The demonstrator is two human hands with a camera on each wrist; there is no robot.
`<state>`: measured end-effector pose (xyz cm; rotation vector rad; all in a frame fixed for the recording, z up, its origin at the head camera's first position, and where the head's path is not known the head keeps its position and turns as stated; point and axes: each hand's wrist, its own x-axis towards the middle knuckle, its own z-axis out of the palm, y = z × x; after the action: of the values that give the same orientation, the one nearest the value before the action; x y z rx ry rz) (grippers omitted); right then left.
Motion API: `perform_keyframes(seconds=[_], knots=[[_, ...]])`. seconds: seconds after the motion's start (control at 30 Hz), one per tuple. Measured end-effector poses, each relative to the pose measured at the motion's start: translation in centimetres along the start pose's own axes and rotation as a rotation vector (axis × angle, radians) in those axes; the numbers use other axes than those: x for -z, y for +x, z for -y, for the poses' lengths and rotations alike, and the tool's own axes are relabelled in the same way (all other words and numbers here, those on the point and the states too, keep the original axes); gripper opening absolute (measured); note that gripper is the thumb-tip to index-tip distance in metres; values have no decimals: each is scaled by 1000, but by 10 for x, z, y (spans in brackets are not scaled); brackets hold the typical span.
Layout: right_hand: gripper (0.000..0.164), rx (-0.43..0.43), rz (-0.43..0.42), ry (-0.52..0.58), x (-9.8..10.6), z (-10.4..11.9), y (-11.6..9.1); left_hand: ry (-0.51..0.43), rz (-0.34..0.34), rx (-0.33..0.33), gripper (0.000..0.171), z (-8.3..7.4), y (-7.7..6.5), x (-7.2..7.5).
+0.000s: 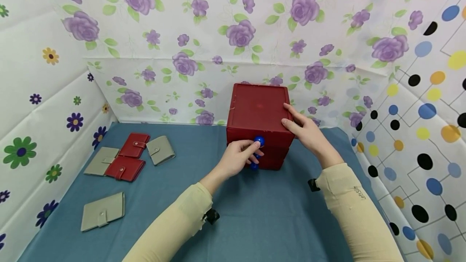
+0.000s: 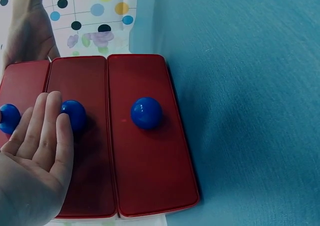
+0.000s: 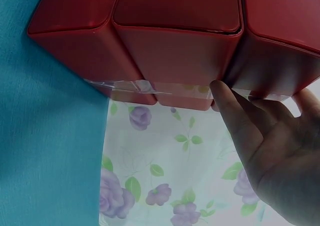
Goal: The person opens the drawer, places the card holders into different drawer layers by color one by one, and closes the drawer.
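A red box of three stacked drawers, each with a round blue knob, stands against the back wall. At its front, my left hand pinches the top blue knob between thumb and index finger. The other fingers reach out past it, close to the middle knob in the left wrist view. The bottom knob is untouched. My right hand rests on the box's upper right edge, thumb on top. In the right wrist view its fingers lie against the box's side.
Left on the blue cloth lie two red snap-strap wallets and a grey one, bunched together. Another grey wallet sits beside them, and one more grey wallet nearer me. Patterned sheets form walls around.
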<state>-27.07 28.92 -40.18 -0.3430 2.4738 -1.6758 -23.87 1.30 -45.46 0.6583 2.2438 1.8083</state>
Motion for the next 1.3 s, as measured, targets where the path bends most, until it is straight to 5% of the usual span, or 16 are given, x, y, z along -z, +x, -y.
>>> perform_keyframes(seconds=[0.8,1.3], knots=[[69,-25,-11,7,0,2,-1,-28,7,26,45,-1,-6,5],[69,-27,0,8,1,1,0,27,5,122,45,24,-17,13]])
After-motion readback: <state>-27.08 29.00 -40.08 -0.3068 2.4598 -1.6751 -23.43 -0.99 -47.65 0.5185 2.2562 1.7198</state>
